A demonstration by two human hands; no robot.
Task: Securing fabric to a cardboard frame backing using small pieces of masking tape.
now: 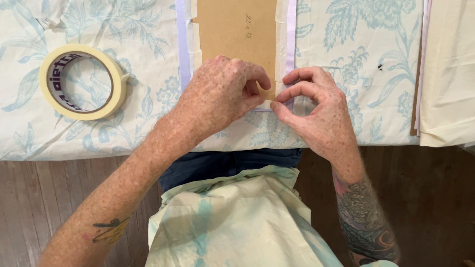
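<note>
L hand (217, 96) curled, fingertips pressing brown board (237, 34) near edge. R hand (316, 111) just beside it, pinching thin pale tape/strip at board corner. Board prob stiff + light; strip flimsy, grip at edge. Tape roll (81, 81) well left of L hand.

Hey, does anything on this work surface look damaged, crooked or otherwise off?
One small thing: a dark spot, maybe a hole or stain, mars the floral cloth right of the brown board. The masking tape roll lies flat, and both hands pinch the board's lower corner.
</note>
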